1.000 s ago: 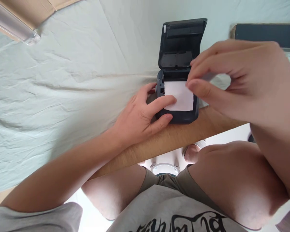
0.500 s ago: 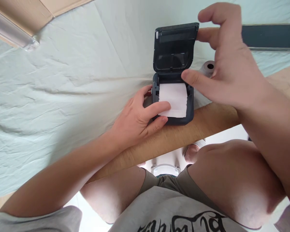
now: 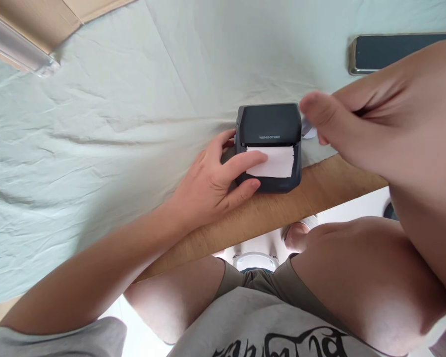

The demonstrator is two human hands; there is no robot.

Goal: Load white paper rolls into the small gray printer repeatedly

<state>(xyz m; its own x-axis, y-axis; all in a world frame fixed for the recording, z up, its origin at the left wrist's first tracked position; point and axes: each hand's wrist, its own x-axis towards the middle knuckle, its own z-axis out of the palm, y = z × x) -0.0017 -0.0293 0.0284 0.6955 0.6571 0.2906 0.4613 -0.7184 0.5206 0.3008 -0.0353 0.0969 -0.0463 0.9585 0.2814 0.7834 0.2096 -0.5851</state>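
Observation:
A dark label printer (image 3: 269, 121) stands at the table's front edge with its lid closed. White paper (image 3: 278, 168) comes out below the lid and lies over the printer's front. My left hand (image 3: 223, 181) grips the printer's left side, its index finger on the paper and its thumb at the front edge. Close to the lid's right edge is my right hand (image 3: 371, 119), slightly blurred, thumb pointing left; its other fingers are mostly hidden. Behind its thumb, part of a white roll (image 3: 309, 131) shows.
A dark phone-like device (image 3: 386, 51) lies at the back right on the pale cloth (image 3: 152, 99). Cardboard (image 3: 92, 9) and a clear plastic-edged object (image 3: 22, 42) are at the upper left. The bare wooden table edge (image 3: 208, 238) runs in front of my legs.
The printer's lid has swung down from raised to closed over the compartment, covering part of the paper. My right hand has come down and its fingers have folded in. My left hand has barely moved.

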